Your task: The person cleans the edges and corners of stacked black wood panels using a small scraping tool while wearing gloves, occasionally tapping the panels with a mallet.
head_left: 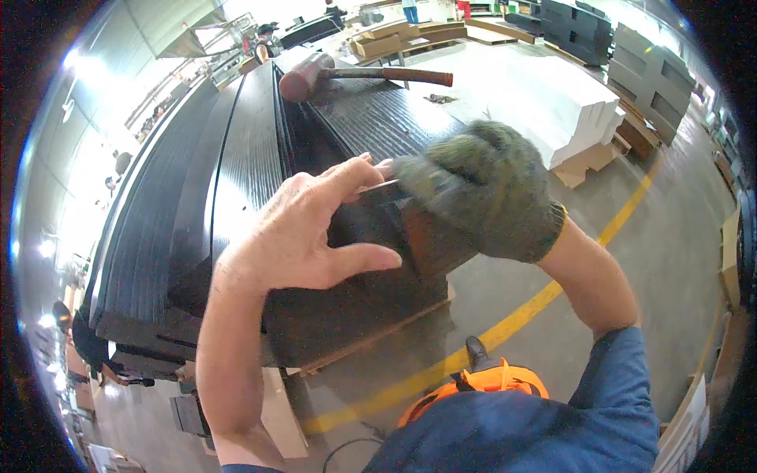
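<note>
Standing over a stack of black, grained boards, the person has both hands close together above its near end. Between them shows a thin strip with a pale edge, just beside the left fingertips and running up to the glove; most of it is covered, so I cannot tell its full shape. The bare left hand has its thumb spread wide from the fingers, with no pinch between thumb and forefinger. The right hand, in a dark green knitted glove, has its fingers curled inward, but it is blurred, and from where I stand I cannot tell what they close on or how firmly.

The strip looks light and slim, probably fairly stiff, and its edge could be sharp enough to nick bare skin. I'd take it by the flat faces, near the gloved end, and keep the left fingertips off the edge. The boards are another matter: they look rigid and heavy, and their glossy faces may be slick under a bare palm, so an underside grip at both ends seems safer. Their dark finish probably scratches easily. Across the top, beyond the hands, lies a mallet, its head likely the heavy part; its handle is the place to grab.
</note>
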Demonstrator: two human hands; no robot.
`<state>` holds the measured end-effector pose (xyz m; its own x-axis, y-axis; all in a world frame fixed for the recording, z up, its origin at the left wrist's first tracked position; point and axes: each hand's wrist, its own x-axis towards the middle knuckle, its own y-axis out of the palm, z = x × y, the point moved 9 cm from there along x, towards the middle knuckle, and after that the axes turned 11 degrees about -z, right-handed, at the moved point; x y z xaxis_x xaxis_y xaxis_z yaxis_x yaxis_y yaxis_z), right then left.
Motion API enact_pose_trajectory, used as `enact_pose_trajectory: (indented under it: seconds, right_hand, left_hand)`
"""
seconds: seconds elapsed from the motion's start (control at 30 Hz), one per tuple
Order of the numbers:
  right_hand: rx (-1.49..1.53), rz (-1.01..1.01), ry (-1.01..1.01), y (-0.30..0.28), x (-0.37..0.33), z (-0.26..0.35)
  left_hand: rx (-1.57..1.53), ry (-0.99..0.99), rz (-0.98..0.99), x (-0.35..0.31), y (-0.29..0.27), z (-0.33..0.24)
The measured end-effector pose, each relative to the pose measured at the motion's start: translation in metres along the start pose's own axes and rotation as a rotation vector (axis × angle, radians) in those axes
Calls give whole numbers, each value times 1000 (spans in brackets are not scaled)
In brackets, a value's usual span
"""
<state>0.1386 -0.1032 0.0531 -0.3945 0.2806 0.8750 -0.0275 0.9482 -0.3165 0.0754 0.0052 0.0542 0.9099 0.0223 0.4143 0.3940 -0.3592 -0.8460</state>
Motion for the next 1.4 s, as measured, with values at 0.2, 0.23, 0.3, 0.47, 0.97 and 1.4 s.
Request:
enact_pose_trajectory:
  seconds: [0.2, 0.23, 0.3, 0.47, 0.97, 1.4]
  right_hand:
    - [71, 21, 240, -1, -56, -23]
    - [113, -1, 254, -2, -55, -19]
    - [158, -24, 268, -3, -55, -16]
    - [102, 17, 189, 10, -66, -4]
    - [125, -64, 70, 13, -73, 6]
    - [70, -16, 81, 24, -75, -1]
  left_hand:
    - [32, -45, -219, 2, 10, 1]
    - [74, -26, -243, 1, 10, 1]
    - [117, -10, -266, -1, 11, 2]
    - [162, 53, -339, -4, 11, 0]
    - [168, 121, -275, -9, 18, -5]
    - [124, 53, -266, -4, 12, -1]
